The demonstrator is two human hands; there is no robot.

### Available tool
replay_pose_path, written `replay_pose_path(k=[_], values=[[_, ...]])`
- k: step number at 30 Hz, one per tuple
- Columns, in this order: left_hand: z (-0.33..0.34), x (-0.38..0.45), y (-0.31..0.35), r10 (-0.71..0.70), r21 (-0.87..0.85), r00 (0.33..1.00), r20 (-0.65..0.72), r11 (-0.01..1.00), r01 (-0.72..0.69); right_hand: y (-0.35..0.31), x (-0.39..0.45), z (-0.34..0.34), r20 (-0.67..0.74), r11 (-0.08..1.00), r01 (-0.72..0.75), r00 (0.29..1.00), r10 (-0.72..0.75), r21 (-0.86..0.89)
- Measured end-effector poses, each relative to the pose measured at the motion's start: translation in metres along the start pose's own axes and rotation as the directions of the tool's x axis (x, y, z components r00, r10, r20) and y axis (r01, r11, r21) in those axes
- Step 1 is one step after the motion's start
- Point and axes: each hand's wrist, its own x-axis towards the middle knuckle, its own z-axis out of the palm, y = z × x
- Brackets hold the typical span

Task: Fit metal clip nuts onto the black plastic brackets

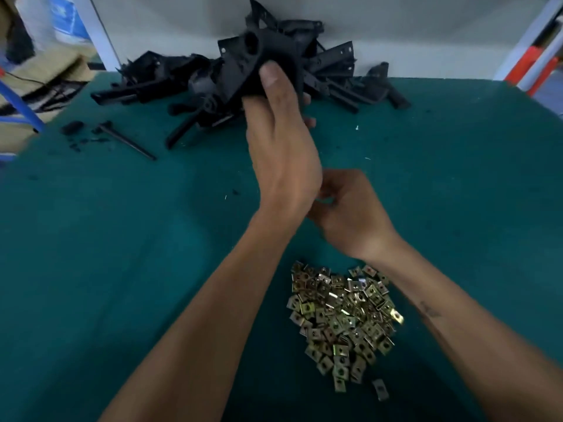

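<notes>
While the left hand (283, 141) reaches fwd and grips a black plastic bracket (259, 60) lifted above the pile, thumb pressed flat on the part's near face and fingers wrapped behind it, the right hand (350, 211) sits lower and closer to the person, fingers curled inward toward the left wrist. Whether the right hand holds anything can't be told; its fingertips are hidden behind the left wrist and the area is blurred.

A heap of black plastic brackets (170, 83) lies along the far edge of the green work mat (122, 239), against a white wall, w/ long arms and flat plates pointing every way. More brackets (359, 77) spread to the right of the held one, incl. a chunky piece at the far right end of the row.

Near the bottom centre, between the two forearms, sits a loose pile of metal clip nuts (342, 318), brass-coloured, squarish, each w/ a centre hole. One stray nut (380, 388) lies just apart from the pile at its lower right.

On the left of the mat, apart from the main heap, a thin black rod-like piece (128, 140) lies at an angle, w/ a small dark lump (72, 127) and a few black crumbs beside it. Beyond the mat's left edge are a blue metal frame leg (23, 109) and cardboard (45, 68); an orange-red frame (536, 68) shows at upper right.
</notes>
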Motion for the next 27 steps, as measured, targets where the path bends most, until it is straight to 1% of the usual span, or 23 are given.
replay_pose_path(k=[2, 5, 6, 7, 8, 9, 11, 13, 16, 19, 21, 22, 24, 26, 27], values=[[0.003, -0.006, -0.004, 0.103, 0.087, 0.995, -0.014, 0.991, -0.101, 0.002, -0.005, 0.005, 0.028, 0.999, -0.002, 1.0, 0.001, 0.051], [-0.001, -0.004, -0.014, 0.305, 0.175, 0.952, -0.037, 0.94, -0.294, 0.008, -0.008, -0.001, 0.097, 0.995, -0.024, 0.995, 0.015, 0.097], [-0.004, -0.002, -0.018, 0.353, 0.241, 0.936, -0.001, 0.908, -0.342, 0.012, -0.009, -0.009, 0.091, 0.995, -0.036, 0.995, 0.028, 0.088], [-0.009, 0.001, -0.023, 0.386, 0.351, 0.92, 0.062, 0.855, -0.382, 0.018, -0.01, -0.017, 0.06, 0.997, -0.044, 0.997, 0.041, 0.057], [-0.015, 0.003, -0.027, 0.398, 0.485, 0.906, 0.14, 0.77, -0.414, 0.025, -0.011, -0.026, 0.015, 0.998, -0.059, 0.998, 0.059, -0.002], [-0.022, 0.006, -0.032, 0.392, 0.608, 0.894, 0.215, 0.663, -0.437, 0.034, -0.013, -0.034, -0.004, 0.993, -0.088, 0.996, 0.088, -0.081], [-0.037, 0.011, -0.041, 0.35, 0.757, 0.884, 0.31, 0.472, -0.452, 0.048, -0.021, -0.044, 0.064, 0.97, -0.127, 0.988, 0.143, -0.207], [-0.049, 0.015, -0.052, 0.275, 0.821, 0.888, 0.369, 0.353, -0.45, 0.056, -0.027, -0.042, 0.146, 0.958, -0.128, 0.975, 0.169, -0.255], [-0.06, 0.016, -0.07, 0.198, 0.848, 0.881, 0.43, 0.246, -0.47, 0.061, -0.024, -0.034, 0.137, 0.956, -0.082, 0.983, 0.125, -0.282], [-0.064, 0.019, -0.079, 0.178, 0.854, 0.881, 0.439, 0.22, -0.471, 0.068, -0.02, -0.03, 0.14, 0.959, -0.067, 0.984, 0.109, -0.275], [-0.068, 0.022, -0.084, 0.176, 0.85, 0.877, 0.448, 0.222, -0.478, 0.073, -0.018, -0.03, 0.096, 0.977, -0.113, 0.987, 0.132, -0.182], [-0.071, 0.024, -0.087, 0.174, 0.848, 0.875, 0.453, 0.22, -0.482, 0.075, -0.014, -0.031, 0.053, 0.986, -0.136, 0.989, 0.142, -0.096], [-0.074, 0.026, -0.091, 0.168, 0.835, 0.864, 0.474, 0.225, -0.502, 0.077, -0.002, -0.032, -0.055, 0.974, -0.171, 0.982, 0.18, 0.147], [-0.075, 0.026, -0.093, 0.171, 0.813, 0.848, 0.502, 0.243, -0.53, 0.078, 0.012, -0.03, -0.141, 0.894, -0.177, 0.957, 0.254, 0.412], [-0.075, 0.026, -0.093, 0.178, 0.802, 0.839, 0.513, 0.249, -0.543, 0.077, 0.018, -0.027, -0.179, 0.842, -0.161, 0.941, 0.289, 0.515]])
